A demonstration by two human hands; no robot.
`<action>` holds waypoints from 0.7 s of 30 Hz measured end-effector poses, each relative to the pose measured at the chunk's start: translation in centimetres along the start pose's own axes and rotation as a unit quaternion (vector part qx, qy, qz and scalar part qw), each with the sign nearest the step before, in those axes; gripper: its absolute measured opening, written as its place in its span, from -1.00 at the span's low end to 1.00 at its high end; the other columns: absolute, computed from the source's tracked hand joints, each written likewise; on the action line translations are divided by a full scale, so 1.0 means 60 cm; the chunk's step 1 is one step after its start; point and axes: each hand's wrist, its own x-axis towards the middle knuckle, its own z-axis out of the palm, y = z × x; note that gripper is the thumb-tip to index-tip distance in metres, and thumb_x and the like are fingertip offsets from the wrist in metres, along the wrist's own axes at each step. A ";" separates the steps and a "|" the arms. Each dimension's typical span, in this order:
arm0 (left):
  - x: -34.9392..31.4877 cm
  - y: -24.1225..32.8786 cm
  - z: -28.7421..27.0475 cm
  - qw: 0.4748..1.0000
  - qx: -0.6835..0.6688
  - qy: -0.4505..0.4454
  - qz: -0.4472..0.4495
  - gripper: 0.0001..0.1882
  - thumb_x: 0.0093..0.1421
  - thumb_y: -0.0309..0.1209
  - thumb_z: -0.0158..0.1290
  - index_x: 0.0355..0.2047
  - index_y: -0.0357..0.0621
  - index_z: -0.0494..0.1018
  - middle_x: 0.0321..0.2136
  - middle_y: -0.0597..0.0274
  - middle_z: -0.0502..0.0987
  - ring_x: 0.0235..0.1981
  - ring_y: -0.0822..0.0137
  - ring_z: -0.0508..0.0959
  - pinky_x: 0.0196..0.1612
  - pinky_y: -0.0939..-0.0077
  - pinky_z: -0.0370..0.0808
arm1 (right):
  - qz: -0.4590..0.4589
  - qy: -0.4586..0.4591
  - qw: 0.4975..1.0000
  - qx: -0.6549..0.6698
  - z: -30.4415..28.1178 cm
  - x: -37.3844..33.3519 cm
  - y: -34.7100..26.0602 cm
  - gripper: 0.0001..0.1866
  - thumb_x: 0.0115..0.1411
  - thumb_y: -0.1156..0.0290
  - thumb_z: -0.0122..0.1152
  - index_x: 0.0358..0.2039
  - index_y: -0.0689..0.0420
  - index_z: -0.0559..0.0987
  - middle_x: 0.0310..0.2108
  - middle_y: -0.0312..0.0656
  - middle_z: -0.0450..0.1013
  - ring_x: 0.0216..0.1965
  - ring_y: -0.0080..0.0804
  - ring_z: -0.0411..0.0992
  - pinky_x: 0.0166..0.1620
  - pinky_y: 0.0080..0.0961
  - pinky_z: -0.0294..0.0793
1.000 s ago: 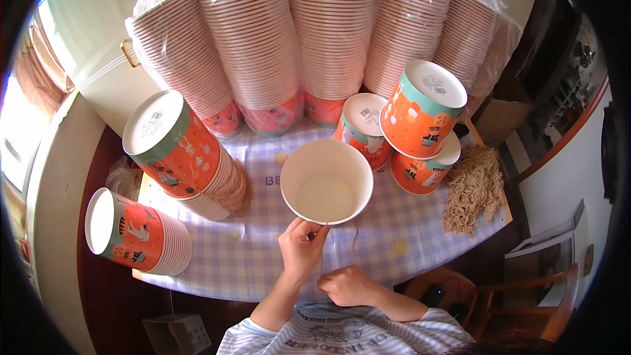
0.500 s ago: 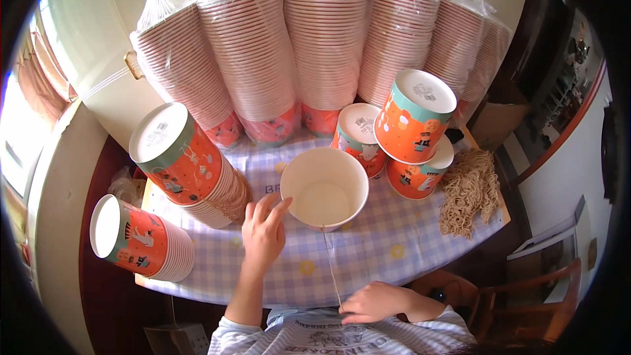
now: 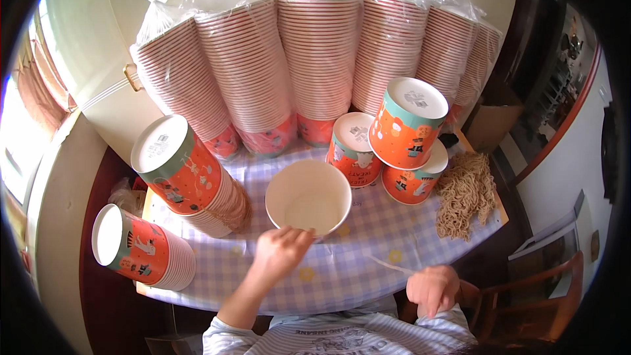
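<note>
A white-lined paper bucket [image 3: 309, 187] stands mouth up near the table's middle. At its near rim, the fingers of my left hand [image 3: 282, 253] are curled closed and seem to grip the edge; the fingertips are partly hidden. To the right, above the table's front edge, my right hand [image 3: 432, 289] is closed on a thin pale cord [image 3: 391, 265]. The cord stretches from that hand toward the bucket, and its far end is blurred. Behind the bucket, to the right, orange and green paper buckets stand upside down, one [image 3: 409, 125] resting on two others.
Tall plastic-wrapped bucket stacks [image 3: 319, 59] line the back. At left stand two more stacks of upturned buckets, a taller one [image 3: 187, 171] and a shorter one [image 3: 148, 250]. A tangled heap of beige cord [image 3: 465, 194] lies at right on the checked tablecloth [image 3: 355, 276].
My left hand has moved right and closed at the bucket's near rim. My right hand has swung right and up with the cord, which no longer reaches the rim. The view has shifted slightly.
</note>
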 end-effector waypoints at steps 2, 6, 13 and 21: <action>-0.003 0.037 0.016 1.000 0.003 0.000 0.003 -0.77 -0.04 -0.47 0.06 -0.31 -0.18 0.43 -0.42 0.25 0.52 -0.47 0.38 0.53 -0.50 0.55 0.49 | -0.058 0.126 0.987 0.076 -0.012 0.005 0.028 -0.69 0.17 0.26 0.01 -0.44 0.31 0.47 -0.79 -0.27 0.27 -0.88 -0.49 0.07 -0.74 -0.50 -0.03; 0.032 0.106 0.039 0.972 -0.224 0.069 0.004 -0.74 0.05 -0.50 0.02 -0.20 -0.24 0.41 -0.37 0.15 0.51 -0.49 0.25 0.52 -0.47 0.48 0.48 | -0.105 0.372 0.913 0.133 -0.028 0.064 0.049 -0.68 0.25 0.18 -0.17 -0.56 0.10 0.28 -0.83 -0.39 0.05 -0.84 -0.62 -0.11 -0.70 -0.56 -0.09; -0.001 0.107 0.024 0.850 -0.514 -0.023 -0.110 -0.76 0.11 -0.41 0.05 -0.21 -0.24 0.45 -0.61 0.17 0.38 -0.60 0.28 0.40 -0.53 0.46 0.34 | -0.156 0.436 0.885 -0.049 -0.040 0.104 0.094 -0.66 0.27 0.16 -0.23 -0.56 0.09 0.27 -0.82 -0.38 0.05 -0.79 -0.61 -0.10 -0.64 -0.58 -0.06; -0.028 0.065 -0.007 0.963 -0.239 0.053 -0.108 -0.78 -0.11 -0.49 0.18 -0.37 -0.01 0.57 -0.64 0.30 0.40 -0.62 0.36 0.40 -0.58 0.49 0.37 | -0.082 0.419 0.885 -0.186 -0.020 0.112 0.145 -0.64 0.29 0.16 -0.28 -0.52 0.13 0.32 -0.70 -0.26 0.19 -0.65 -0.46 0.11 -0.53 -0.49 0.15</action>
